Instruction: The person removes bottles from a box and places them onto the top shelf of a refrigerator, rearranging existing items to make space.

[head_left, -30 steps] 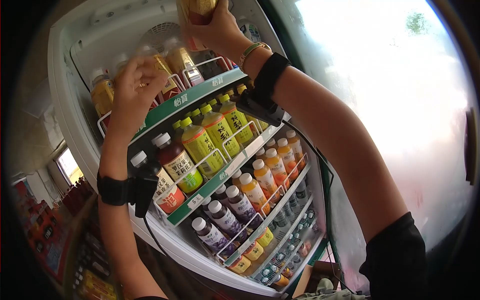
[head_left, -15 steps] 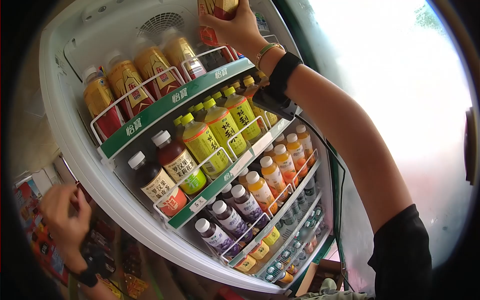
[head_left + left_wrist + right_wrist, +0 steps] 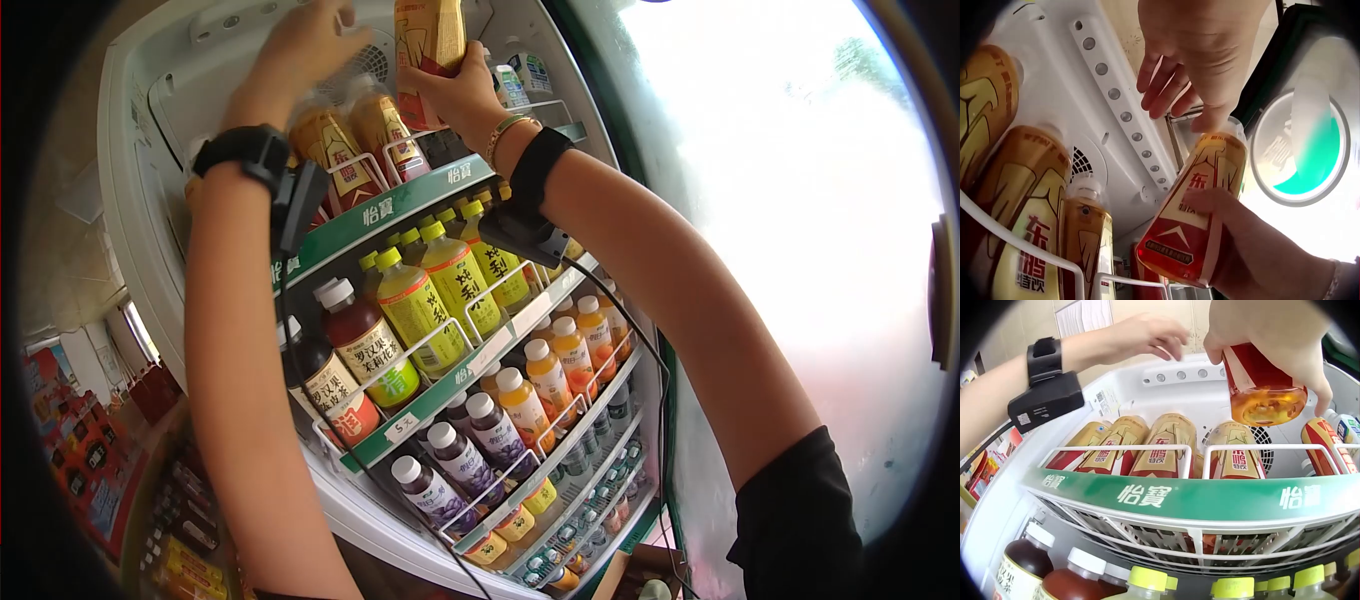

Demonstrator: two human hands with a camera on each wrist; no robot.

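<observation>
Fridge [image 3: 145,205]: in front of you, door swung open; bottle is at its top part.
Shelf [image 3: 342,230]: top one; bottles stand in a row behind the rail [image 3: 1269,447].
Bottle [image 3: 430,30]: in your right hand, raised above the rail. Likely fairly heavy for its size. Smooth, slippery if wet from the chill; walls probably give a bit if squeezed, unlikely to break. Take it round the middle.
Right hand [image 3: 465,100]: you grip the bottle's side, thumb across the label [image 3: 1192,200], fingers wrapped behind, partly hidden, spacing can't tell.
Left hand [image 3: 305,50]: near the bottle, holds nothing; you have fingers loosely bent, slightly apart.
Cap [image 3: 1235,128]: small, poor hold for the full weight; you'd want it only for steadying.
</observation>
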